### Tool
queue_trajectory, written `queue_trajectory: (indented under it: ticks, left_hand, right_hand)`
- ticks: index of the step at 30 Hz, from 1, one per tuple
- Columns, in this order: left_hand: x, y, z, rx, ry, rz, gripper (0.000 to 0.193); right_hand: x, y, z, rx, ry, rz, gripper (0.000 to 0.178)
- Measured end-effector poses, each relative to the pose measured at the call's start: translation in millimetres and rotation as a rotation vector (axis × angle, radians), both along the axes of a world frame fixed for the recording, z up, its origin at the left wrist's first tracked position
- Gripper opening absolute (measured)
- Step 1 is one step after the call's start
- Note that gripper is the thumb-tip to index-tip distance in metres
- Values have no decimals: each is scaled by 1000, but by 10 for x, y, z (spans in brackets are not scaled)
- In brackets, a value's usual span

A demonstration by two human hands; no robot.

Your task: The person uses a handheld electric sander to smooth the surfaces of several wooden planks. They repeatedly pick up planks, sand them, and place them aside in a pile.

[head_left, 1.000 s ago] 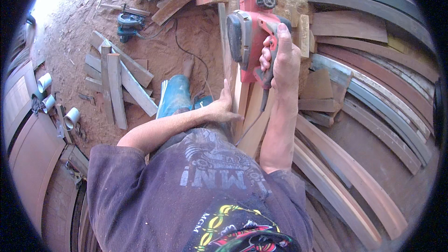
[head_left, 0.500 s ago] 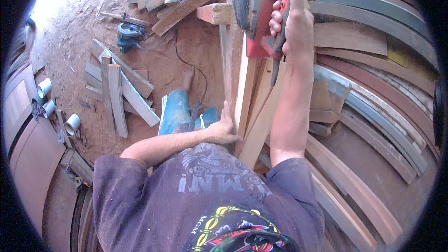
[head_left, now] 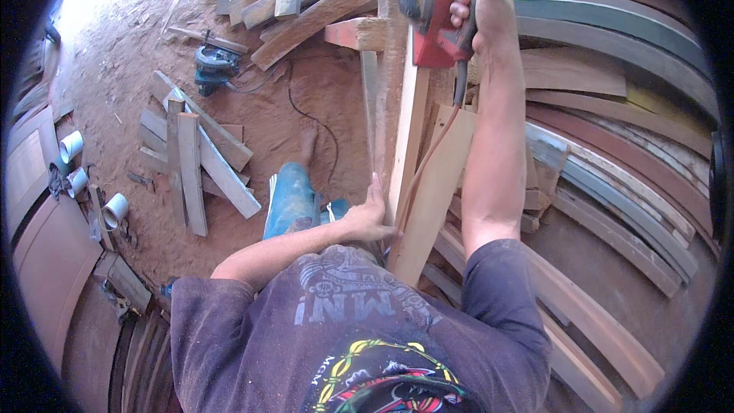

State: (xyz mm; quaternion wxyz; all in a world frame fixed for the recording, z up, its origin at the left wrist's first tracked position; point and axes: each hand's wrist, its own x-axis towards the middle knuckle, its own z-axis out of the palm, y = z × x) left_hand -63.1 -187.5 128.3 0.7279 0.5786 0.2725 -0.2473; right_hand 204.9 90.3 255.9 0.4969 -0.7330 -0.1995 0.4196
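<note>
Toward the far end of a pale wooden strip [head_left: 407,126], my right hand [head_left: 493,11] is wrapped round the handle of a red electric hand planer [head_left: 437,23]. Its cord [head_left: 426,164] trails back toward me over a wider pale board [head_left: 434,203]. My left hand [head_left: 367,218] rests at the strip's near end, fingers stretched along its left side and thumb out to the right. The planer's sole is hidden; it appears to rest on the strip.
Left on the sandy floor lie a teal power tool [head_left: 215,67] with a cord and crossed wood offcuts [head_left: 191,168]. A wooden block with a red end [head_left: 355,34] juts beside the strip. Long boards [head_left: 612,134] are stacked right; white cups [head_left: 115,211] stand far left.
The planer and my right hand have moved farther away along the strip, with my right arm stretching out more. My left hand stays near the strip's near end.
</note>
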Motion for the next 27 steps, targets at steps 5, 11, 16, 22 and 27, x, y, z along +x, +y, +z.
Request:
queue_trajectory:
  ticks: [5, 11, 16, 22, 27]
  left_hand:
    - [-26, -102, -130, 10, -73, -3, 156]
    - [-45, -172, -269, -16, -124, 28, 159]
    - [-38, -244, -466, 61, -138, 40, 165]
    - [-14, -16, -164, -161, -151, 281, 164]
    - [174, -198, -831, -121, -46, 432, 139]
  right_hand:
    - [-254, -827, 41, -62, 86, -1, 60]
    - [-571, -2582, 246, -69, 126, -143, 69]
    - [-1069, -4120, 708, -148, 73, -364, 71]
    - [-1891, -5563, 917, -237, -27, -709, 71]
    - [-2416, -6292, 519, -282, 48, -877, 67]
